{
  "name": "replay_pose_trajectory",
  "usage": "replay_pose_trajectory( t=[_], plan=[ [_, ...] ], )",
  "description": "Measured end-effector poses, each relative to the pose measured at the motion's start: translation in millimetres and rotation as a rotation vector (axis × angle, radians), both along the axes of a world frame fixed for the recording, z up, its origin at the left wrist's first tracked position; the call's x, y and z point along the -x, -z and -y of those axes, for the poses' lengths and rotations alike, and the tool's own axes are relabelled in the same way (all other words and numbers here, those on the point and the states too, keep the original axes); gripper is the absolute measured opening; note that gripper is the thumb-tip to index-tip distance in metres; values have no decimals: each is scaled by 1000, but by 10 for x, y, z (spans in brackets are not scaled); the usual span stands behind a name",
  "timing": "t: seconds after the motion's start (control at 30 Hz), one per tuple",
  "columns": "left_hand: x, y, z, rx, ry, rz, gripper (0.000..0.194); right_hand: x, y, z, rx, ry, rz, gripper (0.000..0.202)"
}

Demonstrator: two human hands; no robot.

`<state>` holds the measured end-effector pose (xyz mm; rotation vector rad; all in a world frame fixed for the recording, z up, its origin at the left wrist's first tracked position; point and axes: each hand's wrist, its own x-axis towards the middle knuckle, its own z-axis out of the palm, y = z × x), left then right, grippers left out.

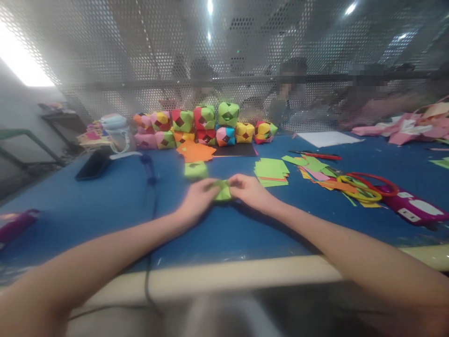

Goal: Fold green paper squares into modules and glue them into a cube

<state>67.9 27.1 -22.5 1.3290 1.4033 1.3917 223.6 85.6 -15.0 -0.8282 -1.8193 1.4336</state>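
Between both hands is a small folded green paper (223,191), held just above the blue table (210,234). My left hand (199,199) pinches its left side, and my right hand (249,191) pinches its right side. Just behind my left hand sits another folded green paper piece (196,170). A stack of green paper squares (271,172), with some orange at its lower edge, lies to the right of my right hand. Orange folded paper (196,151) rests farther back.
Multicoloured paper cubes (182,120) line the back edge. At right lie paper scraps (315,169), scissors (361,187) and a purple power strip (414,206). A phone (93,164), a bottle (116,131) and a cable (153,220) are on the left. People are behind a perforated screen.
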Motion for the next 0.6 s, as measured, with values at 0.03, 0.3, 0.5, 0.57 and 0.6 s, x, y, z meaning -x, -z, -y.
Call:
replay_pose_trajectory(
  t=[0.03,0.3,0.5,0.57,0.6],
  plan=[
    [7,1,-1,-4,-13,-13,22,-8,-12,9,-22,6,11,9],
    [29,2,-7,-61,-81,-158,23,-69,-81,109,-479,112,259,20],
    [18,6,-2,-74,-67,-213,23,-59,-74,87,-546,168,279,12],
    [16,6,-1,-76,-67,-217,24,-65,-80,76,-535,172,239,10],
    [13,3,2,-73,-71,-218,24,-68,-80,71,-529,168,221,8]
  ],
)
